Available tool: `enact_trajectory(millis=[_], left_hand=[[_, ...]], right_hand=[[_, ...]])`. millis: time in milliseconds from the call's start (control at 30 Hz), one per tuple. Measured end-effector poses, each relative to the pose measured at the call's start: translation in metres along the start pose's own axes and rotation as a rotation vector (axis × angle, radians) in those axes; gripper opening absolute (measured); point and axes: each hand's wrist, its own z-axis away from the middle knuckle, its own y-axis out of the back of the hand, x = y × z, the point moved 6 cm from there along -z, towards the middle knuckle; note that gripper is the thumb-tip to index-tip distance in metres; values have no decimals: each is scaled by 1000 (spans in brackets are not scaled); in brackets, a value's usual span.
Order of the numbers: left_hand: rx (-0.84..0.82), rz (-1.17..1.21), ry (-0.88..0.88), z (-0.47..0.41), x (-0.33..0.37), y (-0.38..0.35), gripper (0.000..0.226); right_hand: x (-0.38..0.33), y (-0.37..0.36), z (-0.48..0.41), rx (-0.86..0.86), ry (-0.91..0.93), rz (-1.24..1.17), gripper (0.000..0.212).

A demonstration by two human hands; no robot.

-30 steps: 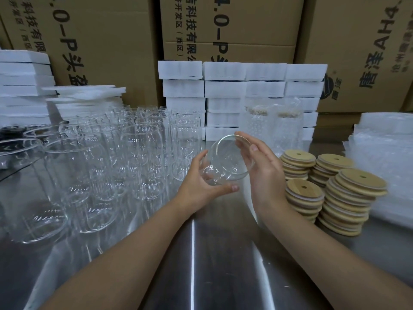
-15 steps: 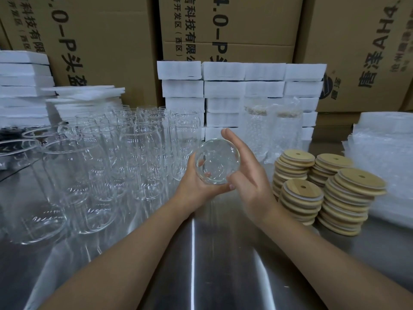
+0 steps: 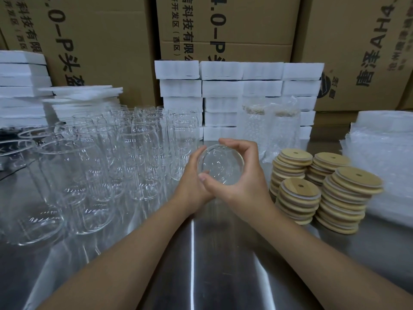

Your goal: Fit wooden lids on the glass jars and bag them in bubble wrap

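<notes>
Held one glass jar (image 3: 220, 164) up off the desk (image 3: 201, 265), dead centre, mouth tipped toward the camera. Gripped it with both: left hand (image 3: 192, 175) curled round the left side, right hand (image 3: 244, 177) wrapped round the right, thumb on the near rim and forefinger hooked over the far one. Unlidded, that one.

Counted four stacks of wooden lids (image 3: 299, 189) just right of the right hand, pressed up against each other and a bit skewed, with a small hole in each top lid. Spotted two bagged jars (image 3: 253, 130), lidded and in bubble wrap, standing upright behind the lids and in front of the foam blocks (image 3: 221, 88). Lost count of the empty jars (image 3: 138, 153) crowded upright on the left: way too many, clear on clear. Saw one heap of bubble-wrap bags (image 3: 384, 166) at far right, cut off by the frame.

Made out four columns of foam blocks in the middle, plus more stacked at far left, all backed by printed cardboard boxes (image 3: 223, 25).

For elbow room: just a bare steel strip down the middle under the forearms, hemmed in by jars on the left and lids on the right. Couldn't see the near edge of the desk.
</notes>
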Motion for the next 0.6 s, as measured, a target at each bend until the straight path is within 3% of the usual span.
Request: enact_trajectory(millis=[133,267,433,600], left_hand=[[-28,-226,-43,-5,-3,0,106],[-60,-166,-43,-5,-4,-1,116],[-58,-74,-60,-4,0,-4,117],[-58,-35,-59,-4,-1,-5,100]], right_hand=[[8,5,-2,125,-36,-41,56],[14,11,-3,197,-79,-93,46],[15,15,-7,220,-88,-147,11],[20,17,-8,255,-140,-274,16]])
